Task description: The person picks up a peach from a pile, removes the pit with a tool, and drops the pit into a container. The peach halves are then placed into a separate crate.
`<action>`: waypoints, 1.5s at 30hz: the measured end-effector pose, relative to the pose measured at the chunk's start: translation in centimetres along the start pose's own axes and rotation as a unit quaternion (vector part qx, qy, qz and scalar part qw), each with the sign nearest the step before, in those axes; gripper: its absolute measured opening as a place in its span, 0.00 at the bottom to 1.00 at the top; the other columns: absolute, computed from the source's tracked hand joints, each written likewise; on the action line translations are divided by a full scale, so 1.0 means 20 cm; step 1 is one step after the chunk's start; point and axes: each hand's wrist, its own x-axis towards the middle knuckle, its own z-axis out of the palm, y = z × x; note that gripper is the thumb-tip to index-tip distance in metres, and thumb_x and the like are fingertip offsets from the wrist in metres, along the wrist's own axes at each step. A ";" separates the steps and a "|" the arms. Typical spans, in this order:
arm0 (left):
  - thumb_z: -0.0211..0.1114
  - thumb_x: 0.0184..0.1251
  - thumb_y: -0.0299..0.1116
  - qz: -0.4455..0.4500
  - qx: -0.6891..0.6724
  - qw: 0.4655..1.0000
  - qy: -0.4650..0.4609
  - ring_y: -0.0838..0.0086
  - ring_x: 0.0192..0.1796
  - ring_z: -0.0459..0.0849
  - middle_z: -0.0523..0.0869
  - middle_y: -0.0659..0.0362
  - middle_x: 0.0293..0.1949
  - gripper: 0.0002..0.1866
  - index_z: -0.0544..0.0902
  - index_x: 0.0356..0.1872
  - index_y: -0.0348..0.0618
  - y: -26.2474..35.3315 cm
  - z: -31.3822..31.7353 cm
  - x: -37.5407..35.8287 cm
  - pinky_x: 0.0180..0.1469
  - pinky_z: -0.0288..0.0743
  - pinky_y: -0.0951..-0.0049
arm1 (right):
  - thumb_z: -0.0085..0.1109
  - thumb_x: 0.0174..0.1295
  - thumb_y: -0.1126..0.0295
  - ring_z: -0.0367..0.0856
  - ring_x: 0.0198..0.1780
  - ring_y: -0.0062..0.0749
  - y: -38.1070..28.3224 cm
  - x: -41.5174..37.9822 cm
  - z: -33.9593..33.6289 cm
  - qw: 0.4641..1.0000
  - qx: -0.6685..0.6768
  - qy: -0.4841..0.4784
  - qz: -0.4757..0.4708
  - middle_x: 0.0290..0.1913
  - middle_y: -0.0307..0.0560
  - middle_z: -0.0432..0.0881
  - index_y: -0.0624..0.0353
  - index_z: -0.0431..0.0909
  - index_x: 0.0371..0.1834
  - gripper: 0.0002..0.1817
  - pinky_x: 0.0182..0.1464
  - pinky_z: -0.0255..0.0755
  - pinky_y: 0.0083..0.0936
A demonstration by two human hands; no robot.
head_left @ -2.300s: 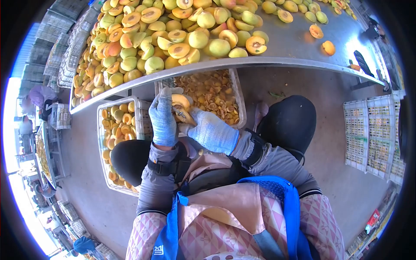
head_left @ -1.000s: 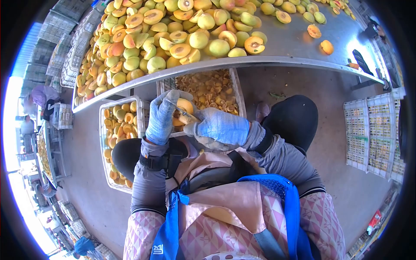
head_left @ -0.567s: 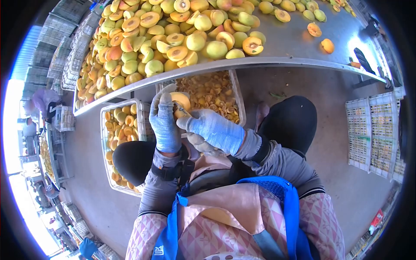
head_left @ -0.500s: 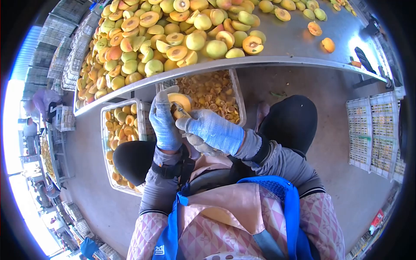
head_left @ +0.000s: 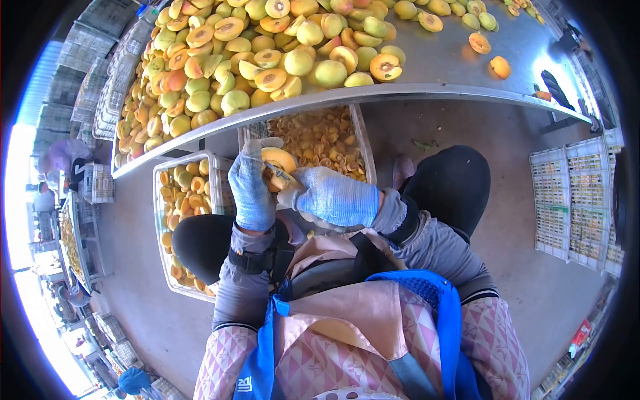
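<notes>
My left hand (head_left: 255,190), in a blue-grey glove, is closed around a halved orange-yellow fruit (head_left: 280,160), its cut side up. My right hand (head_left: 337,197), gloved the same way, is closed around a small metal tool (head_left: 279,175) that touches the fruit; the tool's handle is mostly hidden. Both hands are close together above my lap, near the front edge of a metal table (head_left: 320,99). Below and beyond them a crate (head_left: 366,143) holds small fruit scraps.
Many halved fruits (head_left: 233,53) are heaped on the table. A white crate (head_left: 160,220) of fruit halves stands left of my knee. Stacked crates (head_left: 573,200) are at the right. People (head_left: 63,157) and more crates (head_left: 100,183) are at the far left.
My right hand has shifted slightly to the right, and its wrist is turned a little. The tool now lies more across the fruit. My left hand still holds the fruit.
</notes>
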 end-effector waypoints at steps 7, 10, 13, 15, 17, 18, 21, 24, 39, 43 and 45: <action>0.55 0.77 0.50 0.020 0.073 0.993 0.088 0.81 0.33 0.81 0.86 0.60 0.33 0.25 0.85 0.43 0.33 -0.08 -0.05 0.02 0.38 0.76 0.79 | 0.59 0.68 0.63 0.82 0.30 0.37 0.09 0.00 0.09 0.951 -0.263 0.147 -0.068 0.29 0.50 0.84 0.66 0.78 0.52 0.17 0.35 0.75 0.33; 0.56 0.76 0.50 0.018 0.037 0.998 0.042 0.81 0.33 0.81 0.86 0.60 0.33 0.25 0.85 0.44 0.33 -0.04 -0.03 0.01 0.38 0.76 0.80 | 0.58 0.70 0.60 0.81 0.28 0.35 0.09 -0.01 0.10 0.969 -0.178 0.159 -0.062 0.27 0.48 0.83 0.66 0.78 0.51 0.18 0.33 0.75 0.33; 0.56 0.76 0.50 0.020 0.014 1.000 -0.004 0.80 0.34 0.82 0.86 0.59 0.34 0.25 0.85 0.44 0.32 -0.05 -0.06 0.04 0.38 0.77 0.78 | 0.55 0.72 0.58 0.80 0.25 0.33 0.05 0.02 0.10 0.993 0.040 0.107 -0.001 0.25 0.44 0.81 0.64 0.78 0.50 0.18 0.30 0.72 0.31; 0.55 0.77 0.51 -0.001 -0.009 1.000 -0.005 0.79 0.34 0.82 0.86 0.59 0.34 0.26 0.85 0.44 0.32 -0.05 -0.06 0.04 0.39 0.77 0.78 | 0.55 0.72 0.57 0.75 0.22 0.24 -0.03 0.01 0.05 0.988 0.112 0.049 0.095 0.22 0.38 0.78 0.63 0.79 0.51 0.18 0.25 0.68 0.25; 0.55 0.77 0.51 -0.010 -0.015 1.000 -0.010 0.79 0.34 0.82 0.86 0.58 0.34 0.27 0.85 0.44 0.32 -0.06 -0.05 0.04 0.38 0.77 0.78 | 0.55 0.73 0.57 0.70 0.21 0.17 -0.05 0.00 0.03 0.982 0.135 0.034 0.125 0.21 0.34 0.74 0.62 0.79 0.50 0.18 0.24 0.64 0.20; 0.54 0.77 0.51 -0.006 -0.010 1.000 -0.015 0.78 0.34 0.82 0.86 0.58 0.34 0.27 0.85 0.44 0.32 -0.05 -0.05 0.04 0.38 0.77 0.78 | 0.55 0.73 0.57 0.68 0.21 0.14 -0.05 0.00 0.03 0.979 0.147 0.027 0.139 0.21 0.33 0.73 0.62 0.79 0.50 0.18 0.23 0.62 0.18; 0.53 0.77 0.52 -0.039 -0.029 0.998 -0.031 0.78 0.33 0.82 0.86 0.57 0.34 0.28 0.84 0.44 0.32 -0.06 -0.06 0.05 0.38 0.77 0.78 | 0.55 0.73 0.56 0.70 0.21 0.18 -0.06 0.00 0.01 0.975 0.157 0.024 0.152 0.22 0.34 0.75 0.63 0.79 0.50 0.19 0.25 0.66 0.20; 0.52 0.77 0.53 -0.031 -0.035 0.998 -0.045 0.78 0.33 0.83 0.86 0.57 0.33 0.29 0.84 0.44 0.32 -0.08 -0.08 0.05 0.38 0.78 0.77 | 0.56 0.72 0.57 0.77 0.23 0.28 0.00 0.02 0.02 0.997 0.059 0.041 0.033 0.24 0.40 0.80 0.65 0.79 0.50 0.19 0.30 0.72 0.27; 0.48 0.77 0.56 -0.084 -0.167 0.982 -0.016 0.72 0.42 0.84 0.84 0.55 0.44 0.29 0.77 0.57 0.38 -0.02 -0.12 0.00 0.40 0.81 0.72 | 0.58 0.68 0.45 0.60 0.15 0.10 -0.08 -0.06 -0.05 0.944 0.317 -0.027 0.088 0.20 0.30 0.67 0.62 0.76 0.44 0.26 0.17 0.50 0.11; 0.50 0.77 0.56 -0.130 -0.241 0.961 -0.030 0.71 0.37 0.86 0.85 0.54 0.43 0.28 0.78 0.57 0.41 0.01 -0.24 0.06 0.29 0.79 0.75 | 0.57 0.68 0.42 0.59 0.14 0.11 -0.08 -0.06 -0.05 0.958 0.278 -0.006 0.063 0.18 0.30 0.66 0.62 0.76 0.43 0.28 0.15 0.51 0.12; 0.50 0.77 0.55 -0.120 -0.216 0.969 -0.011 0.69 0.35 0.86 0.86 0.52 0.44 0.27 0.77 0.58 0.40 0.05 -0.31 0.08 0.28 0.79 0.75 | 0.57 0.67 0.41 0.59 0.13 0.11 -0.10 -0.04 -0.03 0.976 0.210 0.030 0.052 0.18 0.29 0.66 0.61 0.76 0.43 0.29 0.15 0.51 0.12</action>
